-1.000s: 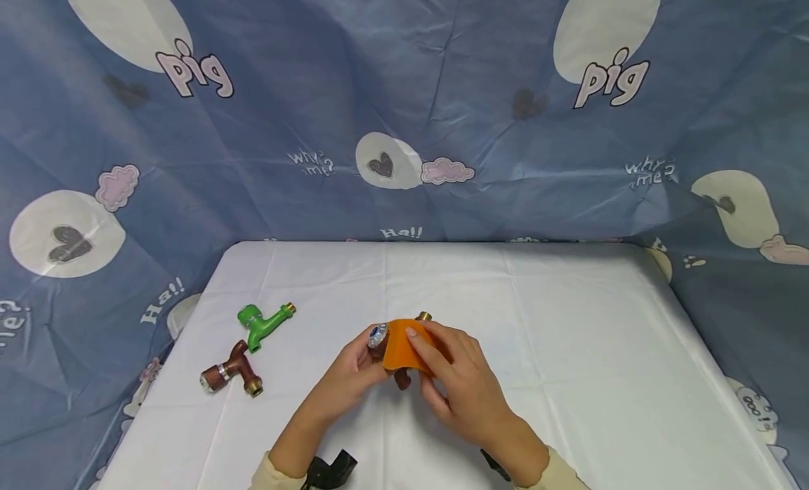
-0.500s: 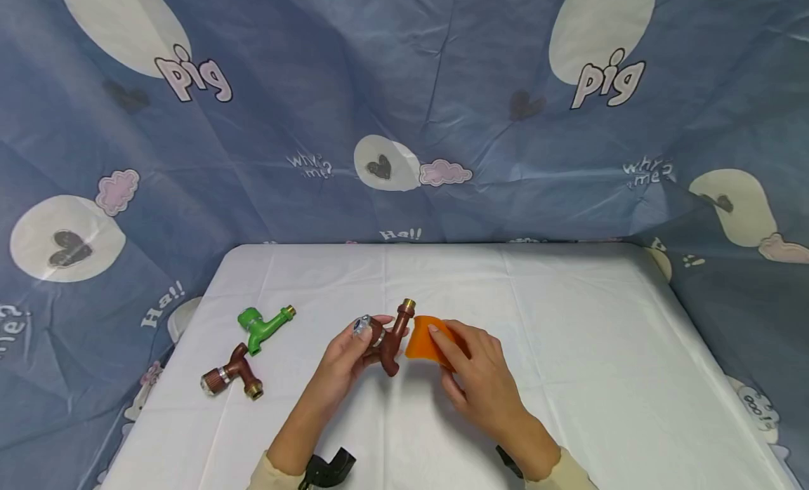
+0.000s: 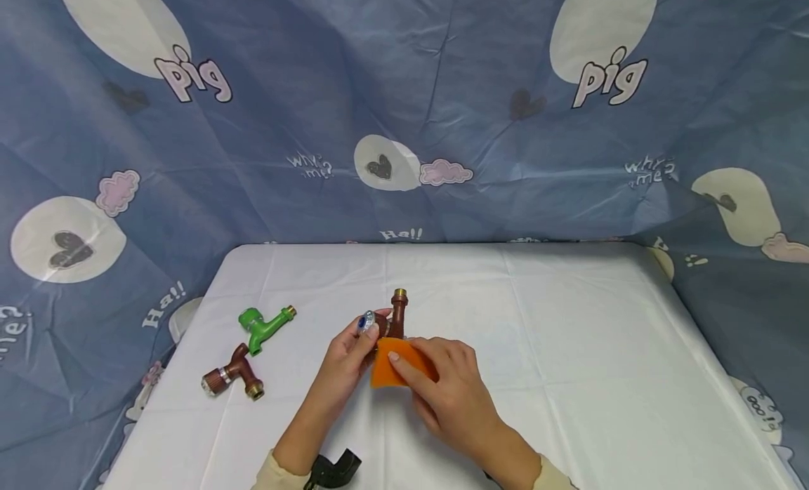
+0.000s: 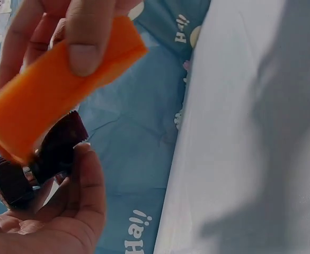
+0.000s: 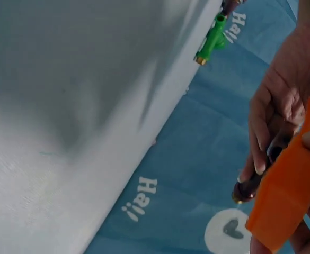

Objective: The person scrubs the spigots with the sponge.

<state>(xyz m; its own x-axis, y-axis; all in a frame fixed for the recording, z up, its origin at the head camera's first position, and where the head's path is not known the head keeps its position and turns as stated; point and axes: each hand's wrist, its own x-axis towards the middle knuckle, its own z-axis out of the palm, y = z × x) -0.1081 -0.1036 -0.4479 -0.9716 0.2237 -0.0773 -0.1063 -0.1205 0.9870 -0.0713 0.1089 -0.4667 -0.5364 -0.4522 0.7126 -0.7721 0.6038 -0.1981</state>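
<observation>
My left hand [image 3: 344, 353] grips a brown faucet [image 3: 398, 314] by its knob end, which has a silver cap with a blue centre. The faucet's brass-threaded end points away from me. In my right hand [image 3: 451, 392] an orange cloth [image 3: 395, 367] is pinched between thumb and fingers, overlapping the faucet's lower part and hiding its spout. From the left wrist view, the folded cloth [image 4: 59, 90] lies over the dark faucet body [image 4: 59, 148]. The right wrist view shows the cloth [image 5: 290, 185] in front of the faucet and left-hand fingers.
A green faucet [image 3: 265, 330] lies on the left of the white-covered table [image 3: 569, 321]. Just nearer to me lies another brown faucet [image 3: 234, 371]. A blue printed curtain [image 3: 505, 125] stands behind the table. A black wrist mount [image 3: 335, 469] sits by the left wrist.
The orange cloth first covered the faucet, was drawn off to the right, and is now back over its lower part. The faucet has turned more upright in the left hand.
</observation>
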